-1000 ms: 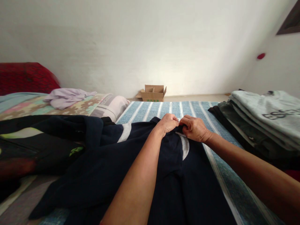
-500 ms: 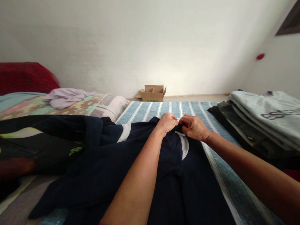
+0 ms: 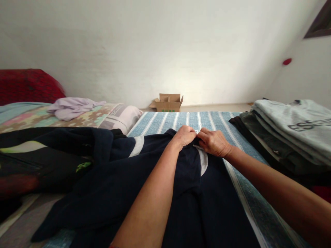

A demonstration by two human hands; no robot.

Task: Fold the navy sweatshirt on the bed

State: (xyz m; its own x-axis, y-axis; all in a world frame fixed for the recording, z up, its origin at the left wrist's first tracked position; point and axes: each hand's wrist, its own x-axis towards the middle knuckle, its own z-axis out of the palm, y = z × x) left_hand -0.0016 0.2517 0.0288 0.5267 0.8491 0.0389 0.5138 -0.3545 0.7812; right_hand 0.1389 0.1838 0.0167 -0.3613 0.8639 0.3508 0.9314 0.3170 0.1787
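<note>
A dark navy shirt with white trim lies spread over the blue striped bedsheet. Both hands meet at its far end, by the collar. My left hand is closed, fingers pinching the navy fabric at the neck. Facing it and almost touching, my right hand is also closed in a pinch on the same spot of the collar. What sits between the fingertips is too small to make out. My forearms stretch over the shirt from the near edge.
A stack of folded grey and dark garments sits at the right. Loose dark clothes pile up at the left, with a lilac cloth and a white pillow behind. A cardboard box stands by the far wall.
Almost nothing: both hands stay at the collar, with only slight finger movement and the right hand settling a little lower.
</note>
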